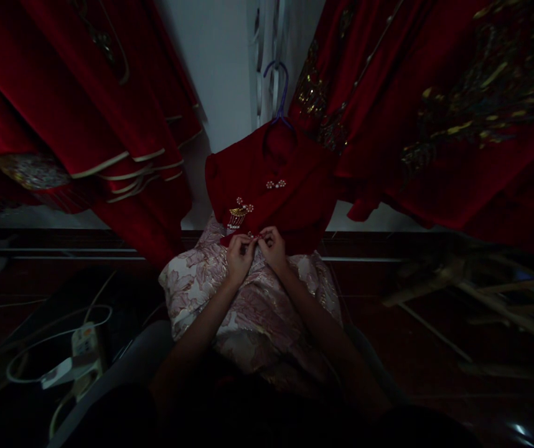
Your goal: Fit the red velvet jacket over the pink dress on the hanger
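- Pinching the red garment (295, 205) at its lower edge, I had left hand (240, 255) and right hand (273, 247) nearly touching.
- Garment sat at 12 o'clock on my feed, purple hanger (286, 93) up top.

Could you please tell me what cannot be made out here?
All in the head view:
What lies between the fingertips of the left hand and right hand, by the red garment: tiny, covered by fingers.
Tops of the red clothes at left: cut off by the upper edge.
Markings on the power strip: too small, dim.
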A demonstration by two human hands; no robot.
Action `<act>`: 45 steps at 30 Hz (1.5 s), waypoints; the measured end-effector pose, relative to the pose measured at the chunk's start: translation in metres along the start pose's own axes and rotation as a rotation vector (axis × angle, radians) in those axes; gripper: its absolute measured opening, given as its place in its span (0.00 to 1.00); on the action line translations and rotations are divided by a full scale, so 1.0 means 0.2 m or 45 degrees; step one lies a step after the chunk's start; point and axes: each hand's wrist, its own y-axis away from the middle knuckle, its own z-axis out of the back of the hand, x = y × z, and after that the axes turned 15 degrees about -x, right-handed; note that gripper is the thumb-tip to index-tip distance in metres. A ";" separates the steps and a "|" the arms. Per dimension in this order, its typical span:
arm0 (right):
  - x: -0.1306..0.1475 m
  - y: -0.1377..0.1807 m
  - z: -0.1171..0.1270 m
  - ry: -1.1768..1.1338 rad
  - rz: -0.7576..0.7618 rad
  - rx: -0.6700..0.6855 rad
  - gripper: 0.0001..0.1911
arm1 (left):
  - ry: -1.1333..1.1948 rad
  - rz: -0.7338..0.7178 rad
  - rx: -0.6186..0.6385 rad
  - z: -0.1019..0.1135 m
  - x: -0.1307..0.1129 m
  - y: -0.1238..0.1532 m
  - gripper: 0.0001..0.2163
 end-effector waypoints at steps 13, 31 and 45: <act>-0.01 0.00 0.03 -0.110 0.012 -0.038 0.03 | 0.104 0.332 0.206 -0.12 -0.01 -0.08 0.14; 0.00 0.00 0.05 -0.080 0.034 -0.077 0.04 | 0.620 0.786 -0.313 -0.29 -0.12 -0.30 0.21; -0.01 -0.01 0.04 -0.088 -0.005 -0.065 0.04 | 0.437 0.801 -0.176 -0.34 -0.09 -0.35 0.15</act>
